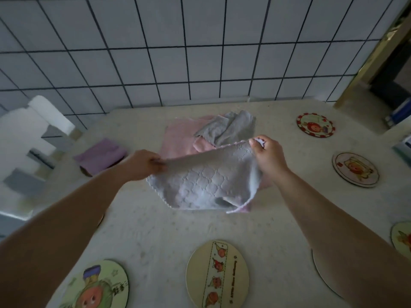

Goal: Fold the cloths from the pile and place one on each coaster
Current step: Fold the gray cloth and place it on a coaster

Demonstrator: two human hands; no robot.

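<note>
Between the fingers: a grey cloth (pixel 201 185) with a honeycomb pattern hangs stretched between both hands, above the worktop (pixel 155 227); its lower edge sags and a pink underside shows at the bottom right corner.
Left hand: the left hand (pixel 142 164) grips the cloth's upper left corner, its fingers (pixel 156 162) curled round the edge; motion blur hides the exact pinch.
Right hand: the right hand (pixel 268 155) pinches the upper right corner, thumb and fingers pressed together on a bunched bit of fabric.
Beyond the fingers: the pile (pixel 206 132) lies on the worktop, a pink cloth underneath and a crumpled grey one on top, near the tiled wall (pixel 178 52).
Left of the left fingers: a folded purple cloth (pixel 101 155) lies on a coaster whose edge just shows beneath it.
Right of the right fingers: two round picture coasters, one far (pixel 315 125), one nearer (pixel 355 170), both bare.
Nearer than the fingers: bare coasters at the front left (pixel 97 285) and front middle (pixel 217 274); another lies partly under the right forearm, and one more at the right edge.
</note>
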